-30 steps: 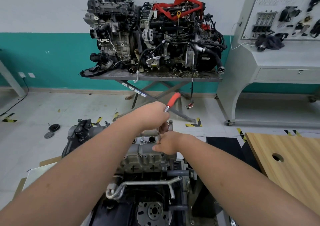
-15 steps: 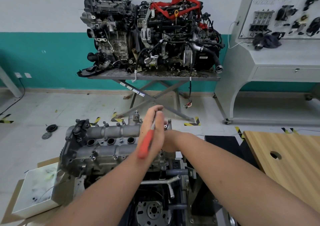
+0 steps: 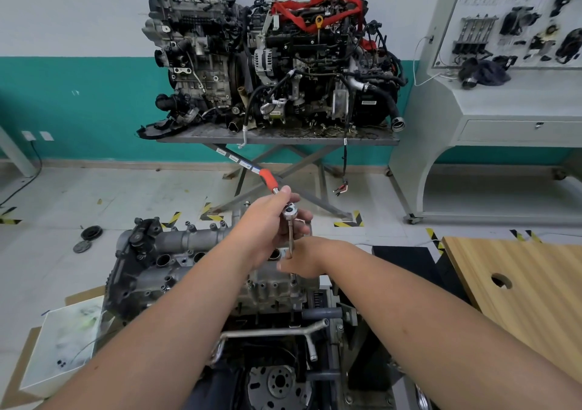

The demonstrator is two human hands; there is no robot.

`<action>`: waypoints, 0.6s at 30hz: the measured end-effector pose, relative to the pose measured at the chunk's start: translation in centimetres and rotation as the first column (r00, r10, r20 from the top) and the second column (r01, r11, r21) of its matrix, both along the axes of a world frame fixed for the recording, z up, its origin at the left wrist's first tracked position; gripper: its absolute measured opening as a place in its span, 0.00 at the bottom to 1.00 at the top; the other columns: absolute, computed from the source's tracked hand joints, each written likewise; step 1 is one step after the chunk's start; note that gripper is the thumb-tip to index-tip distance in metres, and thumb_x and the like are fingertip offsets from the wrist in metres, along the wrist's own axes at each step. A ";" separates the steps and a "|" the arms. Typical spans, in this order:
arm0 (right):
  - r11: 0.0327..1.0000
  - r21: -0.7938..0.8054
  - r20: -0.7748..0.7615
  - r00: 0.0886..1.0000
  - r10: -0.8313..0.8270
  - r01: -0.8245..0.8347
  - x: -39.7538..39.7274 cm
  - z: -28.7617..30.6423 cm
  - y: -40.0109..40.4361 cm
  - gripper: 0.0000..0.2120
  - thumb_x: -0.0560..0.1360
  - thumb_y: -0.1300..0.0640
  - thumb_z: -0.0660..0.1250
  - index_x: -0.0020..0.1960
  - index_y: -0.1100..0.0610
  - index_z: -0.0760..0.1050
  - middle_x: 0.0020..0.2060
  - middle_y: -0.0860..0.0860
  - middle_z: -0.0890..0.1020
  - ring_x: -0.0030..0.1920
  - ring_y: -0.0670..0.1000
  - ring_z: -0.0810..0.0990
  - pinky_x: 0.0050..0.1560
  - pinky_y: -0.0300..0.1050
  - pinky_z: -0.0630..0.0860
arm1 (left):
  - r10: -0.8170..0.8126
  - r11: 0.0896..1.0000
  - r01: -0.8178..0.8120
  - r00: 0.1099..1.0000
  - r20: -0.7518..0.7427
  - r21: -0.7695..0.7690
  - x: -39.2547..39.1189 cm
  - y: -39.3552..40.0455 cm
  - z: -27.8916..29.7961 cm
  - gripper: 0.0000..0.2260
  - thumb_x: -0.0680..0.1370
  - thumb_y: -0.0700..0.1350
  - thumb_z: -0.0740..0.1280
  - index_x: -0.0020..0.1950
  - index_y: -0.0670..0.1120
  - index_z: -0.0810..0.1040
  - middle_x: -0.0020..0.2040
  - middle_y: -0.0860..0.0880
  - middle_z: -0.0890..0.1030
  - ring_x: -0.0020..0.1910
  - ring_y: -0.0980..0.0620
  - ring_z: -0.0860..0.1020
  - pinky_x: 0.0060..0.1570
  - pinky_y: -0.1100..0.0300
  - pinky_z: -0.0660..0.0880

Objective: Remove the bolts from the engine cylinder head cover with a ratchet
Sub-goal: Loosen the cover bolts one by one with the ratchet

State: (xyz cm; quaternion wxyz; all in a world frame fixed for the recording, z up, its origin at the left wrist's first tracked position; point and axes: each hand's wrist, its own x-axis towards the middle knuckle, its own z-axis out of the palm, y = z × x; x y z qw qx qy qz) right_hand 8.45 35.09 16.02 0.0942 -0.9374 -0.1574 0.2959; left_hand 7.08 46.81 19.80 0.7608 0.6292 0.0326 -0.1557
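Nearest the camera, two bare forearms are reaching in from the bottom corners, their elbows cut off by the frame edge. Between them a flywheel (image 3: 278, 384) and a bent metal pipe (image 3: 271, 334) are showing at the near end of the engine being worked on, its lower part disappearing in shadow. At near left a white box (image 3: 63, 343) is sitting on cardboard; at right a wooden worktop (image 3: 519, 287) with a round hole is running out of frame.

Farther in, the cylinder head cover (image 3: 189, 252) is lying across the engine top, its right end hidden behind the arms. A few bolts (image 3: 189, 224) are standing along its far edge. The right hand (image 3: 302, 260) is curling its fingers around the lower end of the extension bar, so the socket and the bolt under it cannot be made out. The left hand (image 3: 272, 220) is gripping the ratchet (image 3: 280, 201) just behind its shiny head, fingers wrapped round the shaft, while the red handle is pointing away to the far left, clear of the palm.

Beyond, black-and-yellow tape is marking the floor, and two round black parts (image 3: 86, 238) are lying at left. A metal stand (image 3: 277, 140) against the teal wall is carrying two dirty engines (image 3: 267, 72), one draped with a red strap. Small labels on the stand's leg are too blurred to read. At far right a grey display console (image 3: 504, 110) is holding mounted parts, its printed diagram illegible.
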 end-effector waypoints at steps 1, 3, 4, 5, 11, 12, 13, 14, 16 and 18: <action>1.000 0.002 -0.015 1.000 -0.006 0.006 0.0 0.1 -0.1 0.17 0.82 0.44 0.56 0.41 0.53 0.68 0.41 0.51 0.73 0.41 0.51 0.73 0.40 0.46 0.68 | -0.027 1.000 0.027 1.000 0.015 -0.012 0.0 0.1 -0.1 0.16 0.85 0.54 0.57 0.63 0.43 0.73 0.41 0.45 0.85 0.35 0.48 0.82 0.41 0.54 0.78; 1.000 0.006 -0.030 1.000 -0.007 0.007 0.0 0.2 -0.2 0.16 0.82 0.43 0.57 0.48 0.56 0.69 0.43 0.51 0.73 0.45 0.53 0.73 0.44 0.47 0.69 | -0.056 0.998 0.057 0.998 0.037 -0.035 -0.1 0.3 -0.4 0.16 0.85 0.53 0.57 0.64 0.43 0.72 0.44 0.44 0.85 0.37 0.48 0.83 0.45 0.53 0.77; 1.000 0.004 -0.034 0.999 -0.004 0.004 0.0 0.2 -0.1 0.16 0.82 0.43 0.57 0.50 0.56 0.69 0.44 0.52 0.73 0.46 0.54 0.73 0.46 0.47 0.69 | -0.066 0.997 0.068 0.997 0.043 -0.045 0.0 0.4 -0.4 0.16 0.85 0.52 0.57 0.65 0.43 0.71 0.45 0.44 0.85 0.38 0.47 0.83 0.46 0.52 0.77; 1.000 0.008 -0.034 0.999 -0.002 0.003 -0.1 0.2 -0.1 0.16 0.82 0.43 0.57 0.50 0.56 0.69 0.45 0.52 0.74 0.47 0.54 0.74 0.46 0.47 0.69 | -0.076 0.996 0.078 0.996 0.046 -0.051 0.0 0.6 -0.5 0.15 0.85 0.52 0.57 0.65 0.42 0.70 0.45 0.43 0.85 0.38 0.47 0.83 0.47 0.51 0.78; 0.999 0.041 0.007 1.000 -0.030 0.030 -0.1 -0.2 0.2 0.14 0.82 0.45 0.59 0.43 0.53 0.69 0.43 0.51 0.74 0.48 0.54 0.74 0.50 0.48 0.72 | -0.083 0.993 0.082 0.997 -0.005 -0.086 0.2 1.3 0.3 0.10 0.85 0.46 0.59 0.59 0.39 0.72 0.43 0.43 0.85 0.36 0.47 0.83 0.37 0.54 0.80; 0.998 0.047 0.019 0.999 -0.037 0.036 -0.1 -0.3 0.2 0.15 0.81 0.45 0.59 0.40 0.52 0.68 0.42 0.51 0.74 0.48 0.55 0.74 0.50 0.48 0.71 | -0.071 0.996 0.071 0.997 -0.011 -0.047 0.4 1.2 0.8 0.09 0.84 0.44 0.59 0.54 0.40 0.74 0.41 0.44 0.85 0.35 0.48 0.83 0.38 0.54 0.81; 0.998 0.054 0.032 0.999 -0.036 0.034 -0.1 -0.3 0.2 0.16 0.82 0.46 0.59 0.37 0.50 0.65 0.41 0.50 0.73 0.48 0.55 0.74 0.50 0.48 0.71 | -0.061 0.998 0.061 0.998 -0.015 0.012 0.5 1.0 1.3 0.08 0.84 0.42 0.60 0.50 0.40 0.75 0.39 0.45 0.84 0.34 0.48 0.82 0.39 0.54 0.81; 0.999 0.043 0.039 0.999 -0.026 0.025 -0.1 -0.4 0.2 0.17 0.82 0.46 0.59 0.36 0.49 0.63 0.40 0.50 0.72 0.48 0.55 0.73 0.50 0.48 0.70 | -0.058 0.995 0.059 0.998 -0.017 0.084 0.7 0.7 1.8 0.07 0.83 0.40 0.60 0.48 0.40 0.75 0.36 0.46 0.84 0.32 0.49 0.82 0.38 0.55 0.80; 0.999 -0.016 0.052 0.997 0.053 -0.052 -0.1 -0.3 0.3 0.17 0.83 0.47 0.57 0.37 0.51 0.63 0.42 0.51 0.71 0.49 0.55 0.71 0.52 0.48 0.70 | -0.082 0.957 0.079 0.997 -0.001 0.279 0.8 -0.1 2.7 0.06 0.82 0.39 0.59 0.48 0.40 0.74 0.33 0.47 0.82 0.30 0.49 0.81 0.37 0.55 0.80; 0.996 -0.033 0.052 0.995 0.085 -0.083 -0.2 -0.3 0.4 0.14 0.84 0.48 0.55 0.45 0.54 0.70 0.48 0.55 0.73 0.53 0.56 0.71 0.57 0.50 0.72 | -0.203 0.779 0.094 0.973 0.107 0.620 0.9 -0.8 3.2 0.07 0.82 0.41 0.58 0.51 0.41 0.75 0.35 0.47 0.82 0.31 0.48 0.82 0.40 0.52 0.79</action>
